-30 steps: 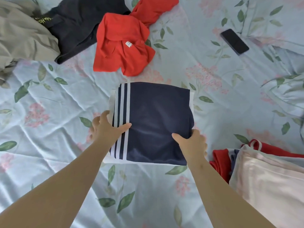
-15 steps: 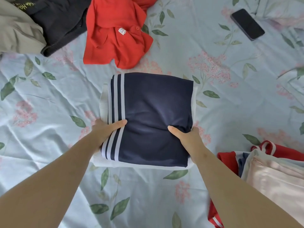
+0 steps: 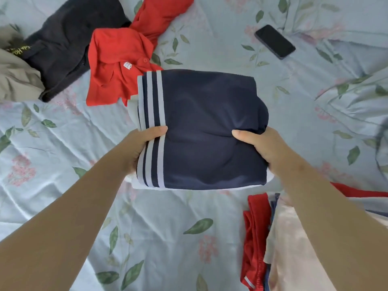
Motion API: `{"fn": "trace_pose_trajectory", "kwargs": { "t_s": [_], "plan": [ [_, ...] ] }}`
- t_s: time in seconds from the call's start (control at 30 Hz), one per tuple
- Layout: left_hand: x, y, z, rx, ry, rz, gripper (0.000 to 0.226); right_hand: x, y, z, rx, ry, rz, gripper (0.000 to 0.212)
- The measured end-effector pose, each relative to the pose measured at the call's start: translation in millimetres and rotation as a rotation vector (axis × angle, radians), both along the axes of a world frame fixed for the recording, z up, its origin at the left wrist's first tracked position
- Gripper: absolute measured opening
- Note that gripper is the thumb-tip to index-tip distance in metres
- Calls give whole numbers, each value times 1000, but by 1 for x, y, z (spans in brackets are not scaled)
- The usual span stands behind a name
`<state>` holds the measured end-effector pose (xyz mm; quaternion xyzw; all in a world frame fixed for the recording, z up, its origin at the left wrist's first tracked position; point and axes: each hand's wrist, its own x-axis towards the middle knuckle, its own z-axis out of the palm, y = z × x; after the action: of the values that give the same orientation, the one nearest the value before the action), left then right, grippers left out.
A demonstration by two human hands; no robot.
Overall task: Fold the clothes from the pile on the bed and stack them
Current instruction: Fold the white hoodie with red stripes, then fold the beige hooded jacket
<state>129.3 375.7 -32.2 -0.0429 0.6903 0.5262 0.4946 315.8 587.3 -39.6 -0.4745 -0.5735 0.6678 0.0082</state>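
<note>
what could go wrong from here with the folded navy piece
The left hand and right hand pinch the folded navy garment only at its near sides, so the far half may droop and unfold. A white layer pokes out at its edges and could slip loose. The stack beside it looks uneven; the garment might slide off.

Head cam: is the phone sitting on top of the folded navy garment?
No, the black phone lies on the floral bedsheet, well apart from the folded navy garment with white stripes.
</note>
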Motion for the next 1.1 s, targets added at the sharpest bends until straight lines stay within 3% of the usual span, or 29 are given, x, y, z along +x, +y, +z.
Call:
{"fn": "trace_pose_trajectory", "kwargs": {
  "t_s": [0.17, 0.33, 0.43, 0.53, 0.8, 0.93, 1.0, 1.1],
  "plan": [
    [59, 113, 17, 148, 11, -10, 34, 64, 103, 48, 213, -2, -60, 27],
    [134, 206, -5, 209, -51, 16, 30, 140, 177, 48, 344, -130, -150, 35],
    [177, 230, -43, 56, -21, -13, 40, 178, 193, 7, 325, -351, -161, 55],
    [208, 228, -84, -192, 96, -121, 69, 206, 175, -46, 250, -452, -76, 59],
    [199, 230, -94, -242, 247, -195, 73, 206, 167, -68, 337, -508, -156, 69],
    [185, 220, -64, -341, 430, -365, 70, 185, 148, -35, 579, -701, -144, 79],
    [170, 206, -38, -358, 584, -477, 78, 164, 130, -7, 732, -650, -69, 82],
    [142, 175, 12, -372, 880, -638, 65, 126, 94, 38, 819, -549, 111, 80]
  ]
}}
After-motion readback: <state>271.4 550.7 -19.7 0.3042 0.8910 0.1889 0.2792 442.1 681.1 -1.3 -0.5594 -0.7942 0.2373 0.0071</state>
